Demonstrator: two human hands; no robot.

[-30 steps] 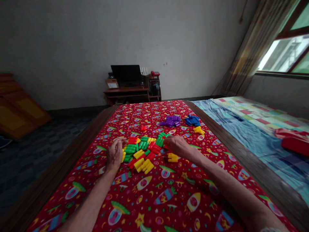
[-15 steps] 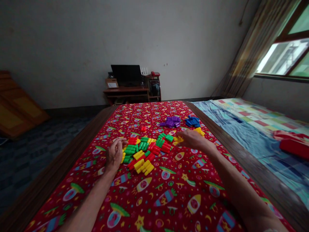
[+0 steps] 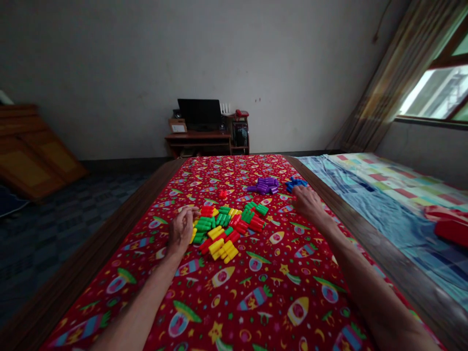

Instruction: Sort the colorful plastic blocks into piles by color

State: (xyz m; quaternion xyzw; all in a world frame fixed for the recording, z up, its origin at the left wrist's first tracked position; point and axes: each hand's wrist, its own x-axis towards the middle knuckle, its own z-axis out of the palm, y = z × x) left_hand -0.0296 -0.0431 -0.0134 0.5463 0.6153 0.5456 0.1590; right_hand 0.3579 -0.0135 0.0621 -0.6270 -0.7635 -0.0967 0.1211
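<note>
My left hand (image 3: 182, 227) rests at the left edge of a mixed pile of short plastic tube-shaped pieces, its fingers loosely bent; I see nothing held in it. Green pieces (image 3: 204, 224), red pieces (image 3: 239, 224) and yellow pieces (image 3: 223, 250) lie together in this pile. My right hand (image 3: 308, 202) is low over the cloth at the right, fingers curled down and their tips mostly hidden. Just beyond it sits a heap of blue pieces (image 3: 295, 183). To its left is a heap of purple pieces (image 3: 265, 185).
A red patterned cloth (image 3: 256, 302) covers the dark wooden table (image 3: 409, 273). One small red piece (image 3: 223, 194) lies apart beyond the pile. A bed (image 3: 369, 195) stands along the right side. A desk with a monitor (image 3: 200, 114) is against the far wall.
My right hand has moved right, away from the mixed pile. The yellow pieces formerly by its fingers and farther right are now out of sight. My left hand stays by the pile.
</note>
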